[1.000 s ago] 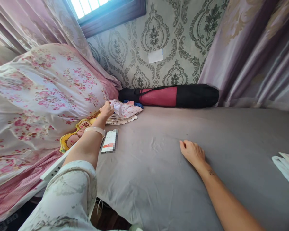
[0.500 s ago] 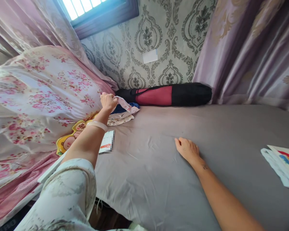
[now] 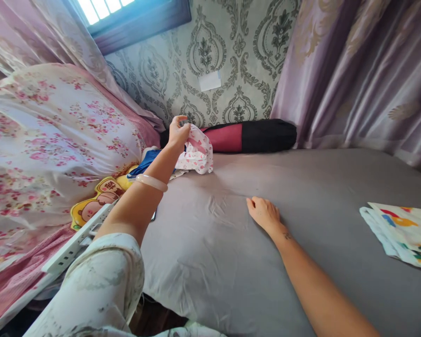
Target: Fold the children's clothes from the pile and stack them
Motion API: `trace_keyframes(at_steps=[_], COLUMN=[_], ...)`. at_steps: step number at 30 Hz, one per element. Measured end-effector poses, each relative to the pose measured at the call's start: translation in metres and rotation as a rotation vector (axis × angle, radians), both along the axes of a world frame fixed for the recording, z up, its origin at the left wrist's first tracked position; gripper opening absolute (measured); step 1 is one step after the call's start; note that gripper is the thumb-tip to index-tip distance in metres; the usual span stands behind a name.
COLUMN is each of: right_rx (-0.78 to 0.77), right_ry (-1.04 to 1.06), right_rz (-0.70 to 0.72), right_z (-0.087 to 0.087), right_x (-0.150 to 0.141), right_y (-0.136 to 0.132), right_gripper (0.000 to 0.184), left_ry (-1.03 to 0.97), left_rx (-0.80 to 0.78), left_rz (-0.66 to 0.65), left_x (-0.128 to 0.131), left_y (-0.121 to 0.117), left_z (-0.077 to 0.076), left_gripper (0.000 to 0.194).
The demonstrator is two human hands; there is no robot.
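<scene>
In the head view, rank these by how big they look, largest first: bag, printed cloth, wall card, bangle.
1. Bag, partly hidden
2. Printed cloth, held by the left hand
3. Wall card and bangle: unranked; they look close, and the bangle is nearer the camera

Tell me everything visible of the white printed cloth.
The cloth is white with small pink and red motifs, and looks thin and soft. A plainer pink area shows near its top. The left hand pinches its upper part, and it hangs in loose folds in front of the black and red bag. Its lower edge is near the gray sheet; contact is unclear.
</scene>
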State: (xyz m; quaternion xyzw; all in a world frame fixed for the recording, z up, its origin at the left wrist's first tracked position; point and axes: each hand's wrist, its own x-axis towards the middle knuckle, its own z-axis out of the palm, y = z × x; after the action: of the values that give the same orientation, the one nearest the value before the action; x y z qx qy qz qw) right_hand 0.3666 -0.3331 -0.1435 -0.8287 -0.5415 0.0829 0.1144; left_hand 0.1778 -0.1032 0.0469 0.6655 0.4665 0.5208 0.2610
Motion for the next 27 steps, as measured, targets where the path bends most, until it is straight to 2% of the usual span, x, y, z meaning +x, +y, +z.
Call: trace_keyframes(at_steps=[6, 11, 15, 19, 23, 27], right_rx=[0.095, 0.404, 0.724, 0.913, 0.994, 1.048], right_ry=[0.114, 0.471, 0.823, 1.159, 1.35, 1.44], right_rz=[-0.01, 0.009, -0.056, -0.174, -0.271, -0.293], right_z=[-0.004, -0.002, 0.018, 0.043, 0.058, 0.068], right_x=[0.008, 0.02, 0.03, 0.04, 0.051, 0.066], right_y=[0.002, 0.01, 0.013, 0.008, 0.003, -0.004], right_gripper=[0.039, 0.029, 0.029, 0.041, 0.037, 0.033], left_ry=[-0.213, -0.241, -0.183, -0.187, -0.216, -0.232], left_rx=[-0.051, -0.045, 0.008, 0.082, 0.094, 0.05], left_rz=[-0.336, -0.57, -0.724, -0.895, -0.924, -0.829], left_x=[0.042, 0.073, 0.096, 0.12, 0.135, 0.137], left_y=[-0.035, -0.073, -0.102, -0.124, -0.138, -0.139], left_z=[-0.005, -0.01, -0.015, -0.021, -0.027, -0.034], left_gripper=[0.02, 0.023, 0.032, 0.04, 0.031, 0.02])
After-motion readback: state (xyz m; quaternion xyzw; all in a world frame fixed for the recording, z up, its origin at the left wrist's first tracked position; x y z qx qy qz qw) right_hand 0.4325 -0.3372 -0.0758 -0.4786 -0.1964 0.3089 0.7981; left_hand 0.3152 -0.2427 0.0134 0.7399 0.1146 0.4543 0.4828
